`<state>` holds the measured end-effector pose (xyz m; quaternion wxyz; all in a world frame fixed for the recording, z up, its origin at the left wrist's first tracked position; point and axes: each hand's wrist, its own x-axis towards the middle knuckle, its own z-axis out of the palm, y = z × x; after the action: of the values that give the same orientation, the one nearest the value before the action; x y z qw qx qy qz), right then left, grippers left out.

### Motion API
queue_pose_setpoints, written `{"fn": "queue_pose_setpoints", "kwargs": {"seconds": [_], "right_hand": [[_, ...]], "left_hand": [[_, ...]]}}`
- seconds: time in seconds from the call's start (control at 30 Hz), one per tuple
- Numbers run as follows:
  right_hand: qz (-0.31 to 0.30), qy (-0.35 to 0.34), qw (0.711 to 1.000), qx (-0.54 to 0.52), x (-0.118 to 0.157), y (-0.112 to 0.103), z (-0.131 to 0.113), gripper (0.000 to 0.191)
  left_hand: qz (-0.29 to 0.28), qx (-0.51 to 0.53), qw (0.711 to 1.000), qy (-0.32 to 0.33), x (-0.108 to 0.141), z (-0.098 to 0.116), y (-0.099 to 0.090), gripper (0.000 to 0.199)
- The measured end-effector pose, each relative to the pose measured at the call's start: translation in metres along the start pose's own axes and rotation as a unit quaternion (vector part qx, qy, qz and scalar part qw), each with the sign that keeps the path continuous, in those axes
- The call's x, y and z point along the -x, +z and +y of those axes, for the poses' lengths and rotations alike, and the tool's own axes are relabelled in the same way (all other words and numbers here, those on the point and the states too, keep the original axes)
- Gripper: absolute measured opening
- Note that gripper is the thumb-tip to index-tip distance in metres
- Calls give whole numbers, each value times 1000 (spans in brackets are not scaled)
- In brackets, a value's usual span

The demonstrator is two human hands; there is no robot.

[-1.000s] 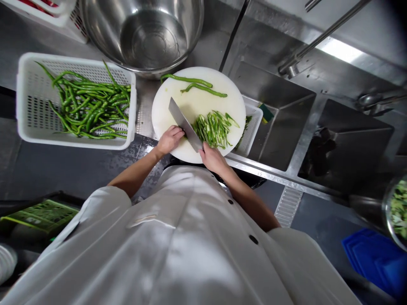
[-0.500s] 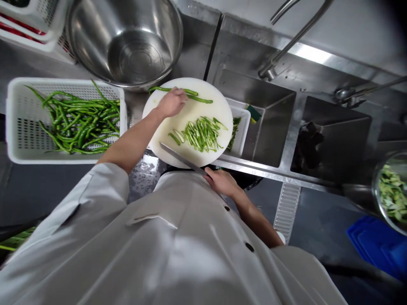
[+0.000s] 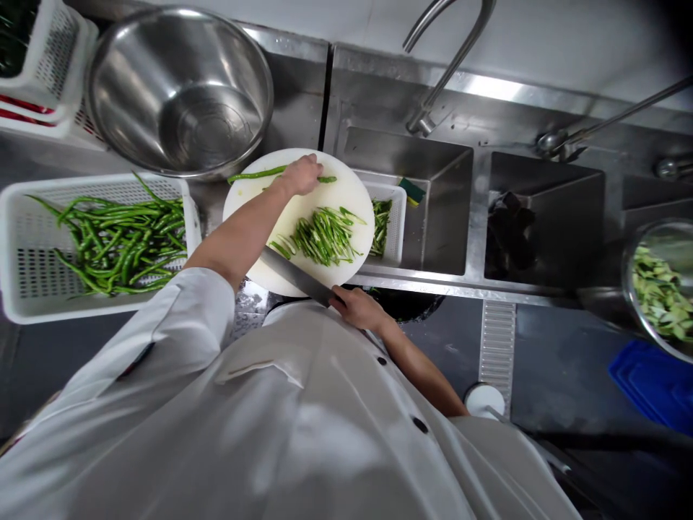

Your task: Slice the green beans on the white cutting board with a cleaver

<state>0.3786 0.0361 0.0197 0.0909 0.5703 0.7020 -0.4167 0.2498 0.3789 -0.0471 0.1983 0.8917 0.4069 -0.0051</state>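
Observation:
On the far part of the round white cutting board (image 3: 253, 204), my left hand (image 3: 302, 175) is closed over long green chili peppers (image 3: 253, 175), whose ends stick out on both sides. The fingertips are partly hidden. My right hand (image 3: 360, 308) grips the handle of a wide-bladed knife (image 3: 299, 276) close to my body. The knife's blade lies across the board's near left edge, pointing left. Between the two hands, a pile of sliced green pepper (image 3: 328, 237) rests on the board.
Left of the board stands a white basket (image 3: 102, 309) of whole peppers, with a large steel bowl (image 3: 135, 94) behind. Right are a smaller white basket (image 3: 398, 224) of cut pepper, a sink (image 3: 447, 217), a sponge (image 3: 411, 191) and a faucet (image 3: 452, 68).
My left hand has shifted right along the peppers and now covers more of them. The right hand still holds the knife, its blade showing more of its flat side. The whole view has shifted.

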Motion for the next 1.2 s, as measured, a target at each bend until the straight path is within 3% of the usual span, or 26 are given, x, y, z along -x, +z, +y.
{"fn": "queue_pose_setpoints", "kwargs": {"seconds": [0.1, 0.2, 0.27, 0.3, 0.37, 0.43, 0.5, 0.57, 0.63, 0.77, 0.93, 1.07, 1.2], "right_hand": [[39, -6, 998, -47, -9, 2, 7, 22], [79, 23, 994, -69, -16, -1, 17, 22], [95, 44, 992, -64, -19, -5, 23, 23], [98, 52, 992, -57, -18, -8, 24, 24], [94, 64, 993, -35, -15, -12, 24, 25], [80, 75, 994, -2, -10, -16, 20, 28], [56, 87, 994, 41, -3, -18, 14, 32], [28, 99, 991, 83, 3, -19, 7, 36], [6, 106, 988, 111, 5, -20, 2, 38], [-5, 107, 986, 128, 6, -27, -1, 40], [-5, 112, 984, 139, 7, -30, -2, 42], [0, 111, 985, 131, 5, -27, -1, 43], [7, 107, 985, 137, 6, -27, 1, 43]], "left_hand": [[72, 115, 989, 60, 22, -2, -52, 36], [194, 231, 943, 138, 75, -8, -105, 55], [244, 148, 941, 184, 120, -8, -116, 60], [235, 95, 950, 182, 143, -6, -110, 54], [190, 17, 973, 131, 185, 1, -75, 37], [111, -25, 991, 73, 217, 10, -21, 31], [81, -21, 996, 40, 237, 17, 35, 31], [99, 6, 995, 12, 248, 20, 77, 34], [132, 34, 991, -9, 251, 20, 101, 35], [157, 72, 985, -13, 245, 14, 112, 35], [171, 56, 984, -10, 239, 11, 114, 36], [158, 41, 987, 7, 239, 18, 109, 24], [160, 36, 985, -49, 246, 25, 102, 21]]}}
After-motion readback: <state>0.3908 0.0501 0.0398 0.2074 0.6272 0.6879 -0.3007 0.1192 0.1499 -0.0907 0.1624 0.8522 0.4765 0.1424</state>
